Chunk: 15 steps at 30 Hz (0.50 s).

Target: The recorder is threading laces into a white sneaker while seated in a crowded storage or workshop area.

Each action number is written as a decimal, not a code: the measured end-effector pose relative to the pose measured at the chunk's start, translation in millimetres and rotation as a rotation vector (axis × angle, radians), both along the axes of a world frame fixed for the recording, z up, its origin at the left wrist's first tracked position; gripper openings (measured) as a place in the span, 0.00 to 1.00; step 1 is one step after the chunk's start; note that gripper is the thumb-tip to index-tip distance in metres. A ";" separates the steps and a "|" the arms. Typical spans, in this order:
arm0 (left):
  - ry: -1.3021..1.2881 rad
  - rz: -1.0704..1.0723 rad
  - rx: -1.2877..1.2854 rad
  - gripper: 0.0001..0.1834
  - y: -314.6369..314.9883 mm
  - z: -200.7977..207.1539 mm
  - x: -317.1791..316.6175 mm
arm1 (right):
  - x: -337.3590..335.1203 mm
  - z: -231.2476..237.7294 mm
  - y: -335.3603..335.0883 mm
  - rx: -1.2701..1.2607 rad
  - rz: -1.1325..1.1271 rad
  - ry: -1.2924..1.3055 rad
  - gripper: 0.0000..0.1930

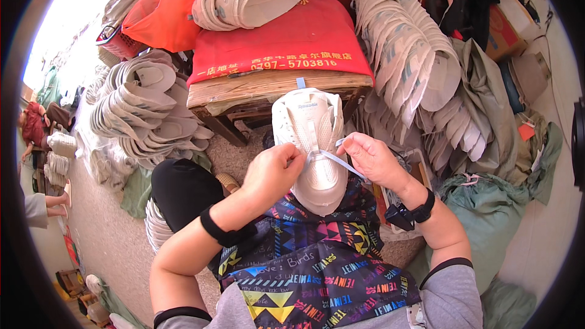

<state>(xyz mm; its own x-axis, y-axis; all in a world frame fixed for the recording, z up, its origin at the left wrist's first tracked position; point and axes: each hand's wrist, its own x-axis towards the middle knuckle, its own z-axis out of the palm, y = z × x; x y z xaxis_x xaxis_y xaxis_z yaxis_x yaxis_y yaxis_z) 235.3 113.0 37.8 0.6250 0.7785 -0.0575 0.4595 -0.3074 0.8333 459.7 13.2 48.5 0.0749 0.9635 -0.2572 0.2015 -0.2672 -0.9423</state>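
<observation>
A white shoe upper (308,116) rests against my lap, its rounded toe pointing toward me and its far end by the wooden stool (280,88). A pale blue-lavender shoelace (344,164) crosses its front just above the toe. My left hand (271,170) is closed at the shoe's left side, fingers pinched on the lace near the eyelets. On the right, my right hand (376,159) pinches the lace between thumb and fingers, and a strip of it runs taut across the shoe. A small pale blue tab (300,83) stands up at the shoe's far end.
A red cloth (286,39) covers the stool, with nested white shoe uppers (247,1) on top. More stacks of uppers stand at left (137,100) and right (408,49). Green sacks (487,213) lie at right. Another person's legs (52,205) show at far left.
</observation>
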 end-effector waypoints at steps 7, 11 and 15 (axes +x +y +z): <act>0.052 -0.353 0.686 0.19 25.8 40.0 -0.1 | -2.9 -10.7 -2.7 0.203 0.058 -0.005 0.15; 0.293 -0.515 0.642 0.19 37.2 47.5 3.7 | -6.8 10.8 -1.3 -0.103 0.018 0.072 0.14; 0.319 -0.585 0.609 0.17 44.4 49.9 6.0 | -5.7 -10.3 -4.2 -0.085 -0.021 0.114 0.13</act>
